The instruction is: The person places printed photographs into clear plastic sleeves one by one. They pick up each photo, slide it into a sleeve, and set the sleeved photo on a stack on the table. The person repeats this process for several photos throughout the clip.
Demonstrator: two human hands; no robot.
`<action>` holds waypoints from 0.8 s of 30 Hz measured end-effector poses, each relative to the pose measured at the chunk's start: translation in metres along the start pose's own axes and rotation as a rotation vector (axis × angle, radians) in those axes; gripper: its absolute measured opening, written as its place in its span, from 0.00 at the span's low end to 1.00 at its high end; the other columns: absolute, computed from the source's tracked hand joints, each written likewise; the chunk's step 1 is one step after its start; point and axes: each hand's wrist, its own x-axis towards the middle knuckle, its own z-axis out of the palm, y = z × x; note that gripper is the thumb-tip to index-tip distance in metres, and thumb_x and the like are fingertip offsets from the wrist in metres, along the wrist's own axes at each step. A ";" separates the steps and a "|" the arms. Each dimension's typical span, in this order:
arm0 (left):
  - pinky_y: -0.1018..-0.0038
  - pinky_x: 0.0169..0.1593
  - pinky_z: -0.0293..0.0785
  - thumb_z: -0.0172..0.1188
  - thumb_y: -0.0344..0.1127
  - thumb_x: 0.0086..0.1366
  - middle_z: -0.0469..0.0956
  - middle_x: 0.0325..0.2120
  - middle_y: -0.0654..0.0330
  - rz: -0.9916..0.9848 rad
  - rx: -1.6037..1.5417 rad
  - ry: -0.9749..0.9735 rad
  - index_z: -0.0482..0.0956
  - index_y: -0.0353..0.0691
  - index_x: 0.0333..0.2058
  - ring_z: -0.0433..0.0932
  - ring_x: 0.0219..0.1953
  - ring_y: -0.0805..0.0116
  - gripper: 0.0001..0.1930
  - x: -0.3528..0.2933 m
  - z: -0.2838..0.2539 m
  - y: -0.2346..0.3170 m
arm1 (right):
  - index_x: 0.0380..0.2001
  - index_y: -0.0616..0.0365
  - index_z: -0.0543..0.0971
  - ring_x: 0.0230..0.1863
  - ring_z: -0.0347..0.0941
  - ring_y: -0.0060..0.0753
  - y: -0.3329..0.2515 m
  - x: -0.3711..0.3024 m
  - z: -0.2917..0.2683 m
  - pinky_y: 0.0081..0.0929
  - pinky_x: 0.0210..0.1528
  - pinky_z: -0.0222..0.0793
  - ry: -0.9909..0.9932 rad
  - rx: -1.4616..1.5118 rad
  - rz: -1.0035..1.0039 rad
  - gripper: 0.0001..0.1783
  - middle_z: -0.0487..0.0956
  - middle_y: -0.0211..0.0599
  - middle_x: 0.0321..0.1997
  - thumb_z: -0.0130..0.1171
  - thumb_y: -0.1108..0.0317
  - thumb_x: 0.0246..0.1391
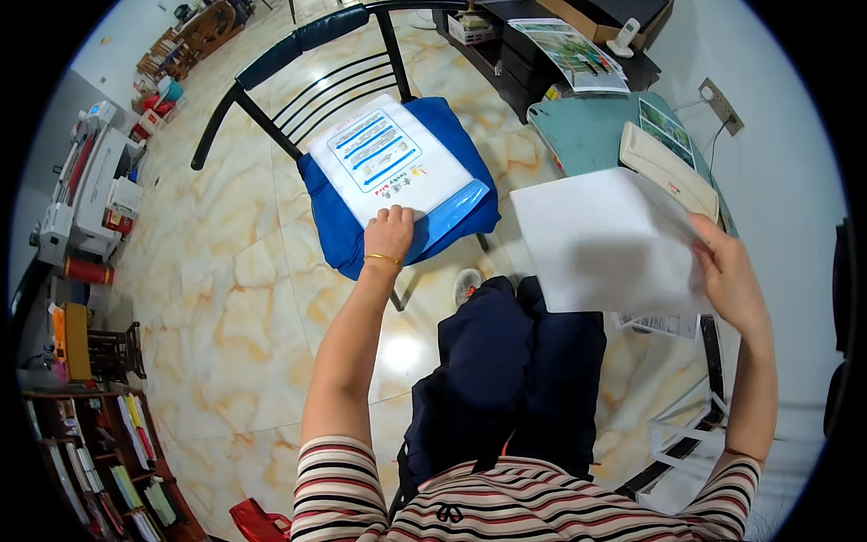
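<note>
A flat white packet (375, 149) with blue printed arrows and a glossy blue strip along its near right edge lies on the blue cushion (461, 144) of a black metal chair. My left hand (390, 233) is at the packet's near edge, its fingers curled down onto it; the fingertips are hidden. On the right, my right hand (730, 274) grips blank white paper (587, 226) by its right edge, thumb over the top. The paper bends upward and hangs above my right knee; whether it is one sheet or more I cannot tell.
Beyond the paper stands a green table (578, 126) with a cream pouch (668, 163) and a picture sheet. Behind it a dark desk holds a printed booklet (573, 54) and a white cordless phone (624, 38). A bookshelf (108, 452) and a white machine (90, 181) line the left side.
</note>
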 end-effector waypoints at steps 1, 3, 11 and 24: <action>0.72 0.28 0.74 0.52 0.36 0.56 0.73 0.27 0.63 0.013 0.010 0.022 0.73 0.46 0.29 0.75 0.31 0.66 0.04 0.002 -0.001 0.003 | 0.42 0.64 0.72 0.30 0.71 0.38 0.008 0.004 -0.006 0.28 0.42 0.66 -0.060 0.037 0.036 0.13 0.77 0.45 0.32 0.45 0.79 0.53; 0.73 0.28 0.73 0.52 0.35 0.56 0.72 0.28 0.63 0.040 0.025 0.063 0.72 0.46 0.31 0.75 0.33 0.66 0.04 0.005 0.000 0.013 | 0.40 0.66 0.72 0.30 0.70 0.33 0.016 0.013 -0.016 0.26 0.42 0.66 -0.180 0.112 0.119 0.11 0.77 0.42 0.31 0.44 0.79 0.53; 0.71 0.28 0.74 0.54 0.38 0.55 0.73 0.29 0.64 -0.085 0.023 -0.154 0.73 0.47 0.31 0.75 0.33 0.65 0.05 0.025 0.008 0.019 | 0.39 0.66 0.74 0.28 0.73 0.23 0.037 0.028 -0.047 0.22 0.34 0.71 -0.291 0.399 0.554 0.12 0.77 0.37 0.33 0.53 0.71 0.51; 0.69 0.34 0.75 0.54 0.32 0.56 0.71 0.32 0.60 -0.045 -0.154 -0.266 0.74 0.47 0.30 0.74 0.40 0.62 0.03 0.047 -0.038 -0.013 | 0.53 0.61 0.66 0.47 0.72 0.35 0.036 0.023 0.075 0.34 0.51 0.70 -0.292 1.409 0.506 0.26 0.74 0.41 0.48 0.57 0.76 0.49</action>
